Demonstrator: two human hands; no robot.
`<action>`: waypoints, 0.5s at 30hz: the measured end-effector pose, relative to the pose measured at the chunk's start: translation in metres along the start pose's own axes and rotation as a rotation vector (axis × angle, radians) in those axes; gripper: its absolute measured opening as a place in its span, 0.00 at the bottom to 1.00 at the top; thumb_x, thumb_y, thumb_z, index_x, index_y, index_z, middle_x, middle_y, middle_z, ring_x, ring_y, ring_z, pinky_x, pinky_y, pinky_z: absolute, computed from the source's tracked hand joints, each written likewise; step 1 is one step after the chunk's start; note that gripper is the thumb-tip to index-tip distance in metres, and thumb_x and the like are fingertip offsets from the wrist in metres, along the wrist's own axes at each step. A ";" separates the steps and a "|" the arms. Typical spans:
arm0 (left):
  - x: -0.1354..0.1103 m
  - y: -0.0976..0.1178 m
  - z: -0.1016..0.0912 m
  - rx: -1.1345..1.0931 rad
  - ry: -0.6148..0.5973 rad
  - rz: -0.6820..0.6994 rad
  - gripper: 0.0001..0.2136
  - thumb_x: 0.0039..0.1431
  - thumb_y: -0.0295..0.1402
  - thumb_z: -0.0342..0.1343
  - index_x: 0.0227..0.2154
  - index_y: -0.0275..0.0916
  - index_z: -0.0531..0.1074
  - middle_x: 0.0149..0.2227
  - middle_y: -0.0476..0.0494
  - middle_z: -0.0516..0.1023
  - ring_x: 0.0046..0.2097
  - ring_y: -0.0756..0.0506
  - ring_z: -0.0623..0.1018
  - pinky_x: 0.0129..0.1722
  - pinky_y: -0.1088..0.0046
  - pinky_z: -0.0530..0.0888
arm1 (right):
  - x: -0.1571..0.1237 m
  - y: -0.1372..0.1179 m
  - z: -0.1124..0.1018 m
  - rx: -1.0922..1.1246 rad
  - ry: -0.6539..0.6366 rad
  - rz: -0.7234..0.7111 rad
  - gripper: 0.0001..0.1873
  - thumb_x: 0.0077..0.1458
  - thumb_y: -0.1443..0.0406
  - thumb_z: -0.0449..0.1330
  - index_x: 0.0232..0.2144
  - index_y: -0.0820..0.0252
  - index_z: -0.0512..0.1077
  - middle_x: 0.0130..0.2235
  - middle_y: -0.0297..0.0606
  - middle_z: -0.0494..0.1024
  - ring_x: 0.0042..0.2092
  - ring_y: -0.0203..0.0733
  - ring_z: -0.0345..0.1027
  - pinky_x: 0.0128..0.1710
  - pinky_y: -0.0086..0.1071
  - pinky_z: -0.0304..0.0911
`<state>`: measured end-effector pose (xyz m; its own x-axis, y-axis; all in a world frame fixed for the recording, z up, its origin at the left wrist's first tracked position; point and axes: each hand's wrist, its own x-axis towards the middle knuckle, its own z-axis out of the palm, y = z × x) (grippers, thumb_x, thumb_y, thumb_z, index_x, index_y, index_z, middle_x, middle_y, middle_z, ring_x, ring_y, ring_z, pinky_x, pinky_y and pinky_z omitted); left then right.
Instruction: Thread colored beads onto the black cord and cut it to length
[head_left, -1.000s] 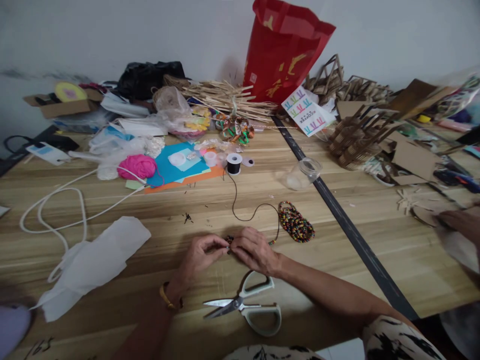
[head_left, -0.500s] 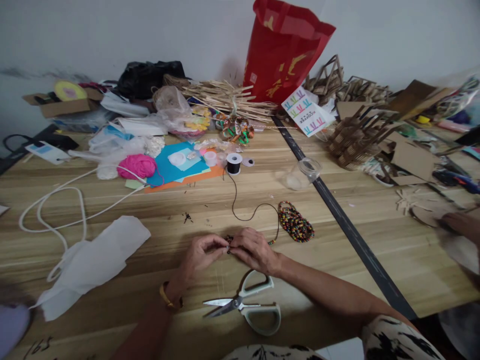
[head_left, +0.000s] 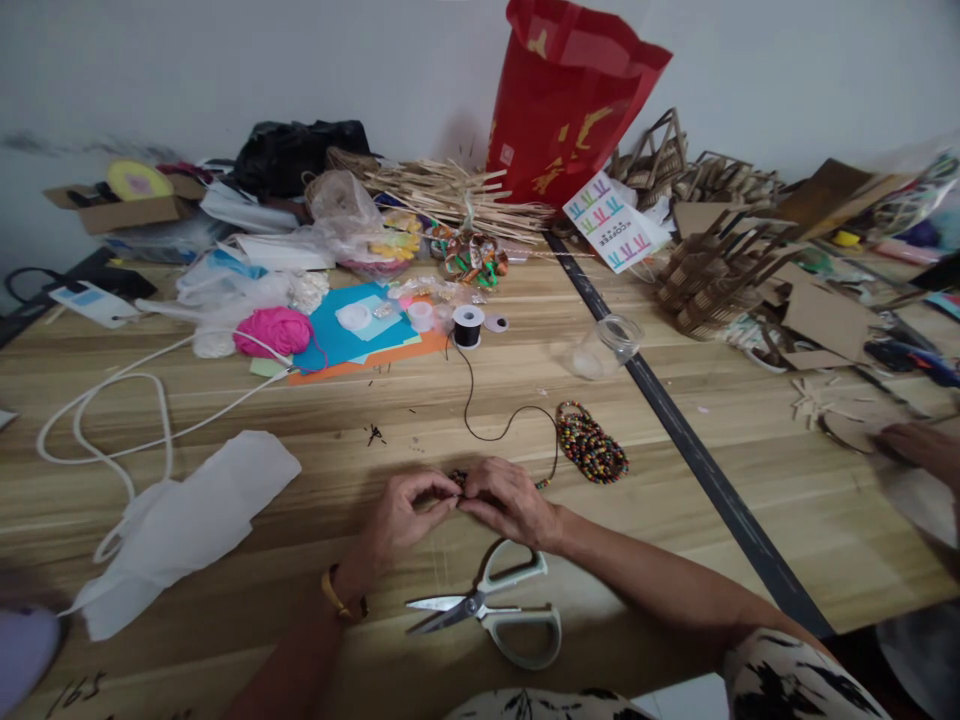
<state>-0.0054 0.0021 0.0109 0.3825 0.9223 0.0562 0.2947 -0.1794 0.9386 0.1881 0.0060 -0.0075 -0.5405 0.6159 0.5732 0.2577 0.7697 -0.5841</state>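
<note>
My left hand (head_left: 405, 512) and my right hand (head_left: 511, 502) meet fingertip to fingertip, each pinching a beaded cord (head_left: 459, 479). Only a few dark and coloured beads show between the fingers; the rest of that piece is hidden. From a spool of black cord (head_left: 468, 328), a thin black cord (head_left: 495, 438) curves over the table to a few beads beside my right hand. A coiled pile of multicoloured bead strands (head_left: 592, 446) lies to the right. Just below my hands, scissors with pale handles (head_left: 517, 605) rest with their blades apart.
A white sheet (head_left: 187, 525) and a looped white cable (head_left: 64, 440) lie left. Farther back are pink yarn (head_left: 274, 331), blue paper (head_left: 330, 335), a clear cup (head_left: 607, 347), a red bag (head_left: 562, 110) and small woven baskets (head_left: 705, 285). Another person's hand (head_left: 922, 450) is at right.
My fingertips have shifted slightly, with the small pale bit between them less visible and the beads behind showing a little more. The scissors, spool and bead strands have stayed put.
</note>
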 end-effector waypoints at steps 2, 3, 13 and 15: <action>0.000 0.000 0.000 -0.005 -0.003 -0.021 0.04 0.50 0.27 0.57 0.27 0.35 0.76 0.28 0.43 0.79 0.32 0.46 0.78 0.34 0.73 0.74 | 0.000 -0.001 0.000 0.013 0.004 -0.008 0.06 0.61 0.64 0.55 0.33 0.61 0.64 0.30 0.39 0.73 0.33 0.38 0.65 0.35 0.32 0.63; 0.000 0.000 0.000 -0.005 -0.006 -0.029 0.03 0.49 0.27 0.57 0.27 0.35 0.76 0.28 0.43 0.79 0.32 0.46 0.77 0.34 0.73 0.73 | 0.000 -0.001 0.000 0.014 0.006 -0.011 0.06 0.61 0.64 0.55 0.33 0.61 0.64 0.30 0.39 0.73 0.33 0.38 0.65 0.35 0.32 0.63; 0.000 0.008 -0.001 0.089 -0.048 -0.013 0.05 0.51 0.28 0.54 0.24 0.36 0.74 0.26 0.46 0.77 0.30 0.48 0.75 0.32 0.75 0.72 | 0.001 -0.002 0.000 0.000 -0.016 -0.006 0.07 0.61 0.62 0.54 0.33 0.61 0.65 0.30 0.39 0.74 0.34 0.38 0.66 0.36 0.32 0.64; 0.000 0.008 -0.001 0.095 -0.050 -0.009 0.05 0.51 0.27 0.54 0.24 0.36 0.74 0.26 0.46 0.77 0.30 0.48 0.75 0.32 0.75 0.72 | 0.000 -0.001 0.000 -0.005 -0.021 -0.017 0.06 0.61 0.63 0.54 0.34 0.61 0.65 0.31 0.39 0.74 0.34 0.38 0.66 0.36 0.32 0.63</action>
<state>-0.0040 0.0014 0.0184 0.4221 0.9061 0.0286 0.3792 -0.2052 0.9023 0.1879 0.0055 -0.0068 -0.5618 0.5989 0.5707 0.2521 0.7810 -0.5714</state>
